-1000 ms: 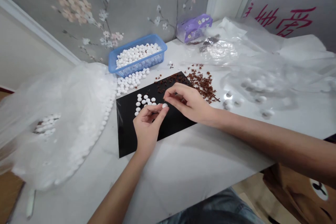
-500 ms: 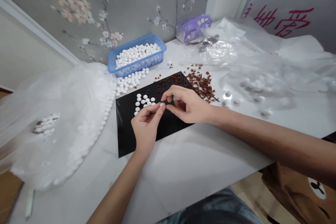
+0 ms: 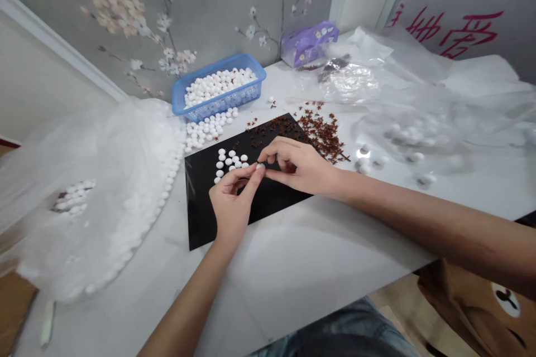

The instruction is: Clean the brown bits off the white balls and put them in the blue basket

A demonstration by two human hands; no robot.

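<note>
The left hand (image 3: 232, 201) pinches 1 white ball (image 3: 260, 167) above the black board (image 3: 200, 212); the right hand (image 3: 305, 167) curls its fingers close against it, whether pinching anything cannot be told.

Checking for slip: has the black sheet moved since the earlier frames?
No: the black sheet shows no visible shift against the floral wall.
</note>
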